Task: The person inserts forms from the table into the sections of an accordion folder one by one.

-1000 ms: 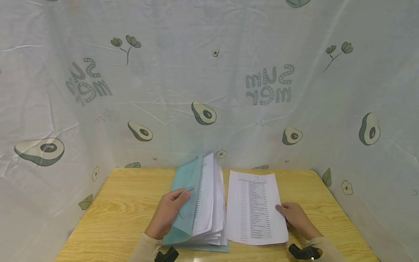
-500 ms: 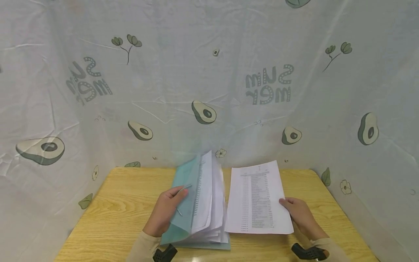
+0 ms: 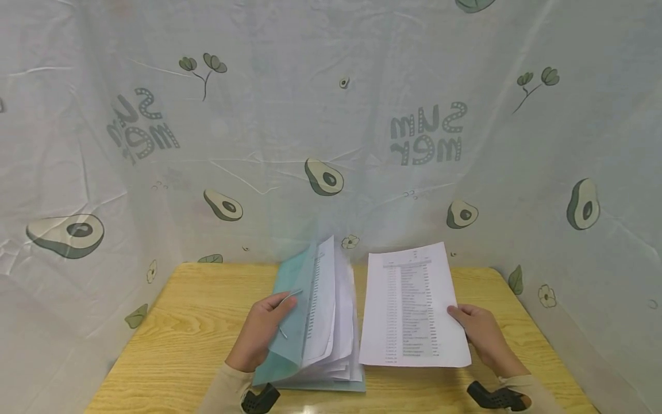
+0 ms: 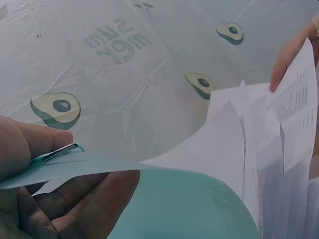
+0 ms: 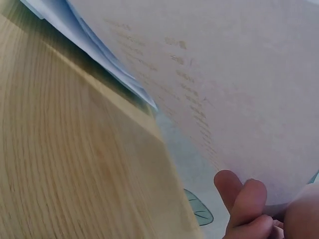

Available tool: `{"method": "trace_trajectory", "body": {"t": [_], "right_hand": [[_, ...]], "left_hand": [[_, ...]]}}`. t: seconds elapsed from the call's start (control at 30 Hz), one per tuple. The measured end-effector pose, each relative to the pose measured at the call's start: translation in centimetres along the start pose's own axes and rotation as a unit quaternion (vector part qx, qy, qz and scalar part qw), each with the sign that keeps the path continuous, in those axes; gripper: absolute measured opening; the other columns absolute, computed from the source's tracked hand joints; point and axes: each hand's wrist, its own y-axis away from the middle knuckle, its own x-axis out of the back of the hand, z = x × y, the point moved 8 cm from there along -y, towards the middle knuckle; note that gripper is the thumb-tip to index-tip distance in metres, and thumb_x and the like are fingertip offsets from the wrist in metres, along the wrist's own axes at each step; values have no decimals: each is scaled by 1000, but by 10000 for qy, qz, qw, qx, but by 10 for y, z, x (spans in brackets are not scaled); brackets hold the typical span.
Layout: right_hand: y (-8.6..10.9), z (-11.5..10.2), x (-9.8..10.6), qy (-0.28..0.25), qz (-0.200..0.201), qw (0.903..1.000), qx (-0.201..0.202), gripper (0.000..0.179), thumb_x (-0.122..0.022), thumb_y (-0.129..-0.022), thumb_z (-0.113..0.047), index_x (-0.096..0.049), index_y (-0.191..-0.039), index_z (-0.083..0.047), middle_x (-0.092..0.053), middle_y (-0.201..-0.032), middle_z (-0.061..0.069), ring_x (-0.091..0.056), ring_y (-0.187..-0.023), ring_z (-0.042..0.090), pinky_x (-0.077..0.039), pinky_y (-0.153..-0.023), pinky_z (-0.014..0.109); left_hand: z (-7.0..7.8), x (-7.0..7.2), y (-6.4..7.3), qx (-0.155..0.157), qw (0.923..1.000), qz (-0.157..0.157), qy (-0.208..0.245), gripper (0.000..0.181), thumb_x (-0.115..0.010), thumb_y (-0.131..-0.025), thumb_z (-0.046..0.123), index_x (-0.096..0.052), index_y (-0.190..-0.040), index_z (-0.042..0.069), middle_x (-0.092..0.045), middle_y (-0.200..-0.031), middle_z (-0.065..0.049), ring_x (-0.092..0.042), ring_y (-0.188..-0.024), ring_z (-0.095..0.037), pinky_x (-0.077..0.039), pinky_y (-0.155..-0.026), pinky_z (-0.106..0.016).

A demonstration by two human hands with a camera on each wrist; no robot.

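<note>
My left hand (image 3: 261, 330) pinches the raised cover of a light blue-green folder (image 3: 292, 328). The thumb lies on the outer face by a thin clip, and the fingers curl underneath, as the left wrist view shows. Inside the folder stand several loose white papers (image 3: 341, 328), fanned and partly upright. To the right, my right hand (image 3: 481, 330) holds a printed sheet (image 3: 414, 313) by its right edge, thumb in front. The sheet is tilted up off the table, beside the folder. From the right wrist view, its back (image 5: 239, 84) shows faint print and curled fingers beneath.
A yellow wood-grain table (image 3: 207, 310) lies under everything. Behind it and at both sides hangs a pale curtain (image 3: 279, 115) with avocado prints, close to the table's back edge. Black wrist devices (image 3: 496, 397) are worn on both wrists.
The printed sheet and my right hand have moved up and slightly right, with the sheet now more raised. My left hand and the folder have hardly moved.
</note>
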Motion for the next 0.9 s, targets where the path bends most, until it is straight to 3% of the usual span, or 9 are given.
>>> {"method": "trace_trajectory", "body": {"t": [0.3, 0.9], "right_hand": [[3, 4, -1, -227, 46, 9995, -218, 56, -55, -109, -28, -49, -139, 18, -76, -98, 10, -73, -80, 17, -59, -65, 31], [20, 8, 3, -436, 236, 9983, -309, 59, -54, -109, -30, -47, -141, 19, -75, -103, 10, -72, -84, 13, -59, -69, 29]], "left_hand": [[2, 0, 0, -23, 9999, 101, -94, 45, -66, -103, 30, -65, -136, -1, -74, -103, -12, -71, -82, -18, -59, -66, -33], [-4, -1, -2, -21, 9999, 6, -126, 48, -67, -102, 36, -66, -135, 1, -75, -103, -12, -72, -84, -20, -60, -67, -35]]}}
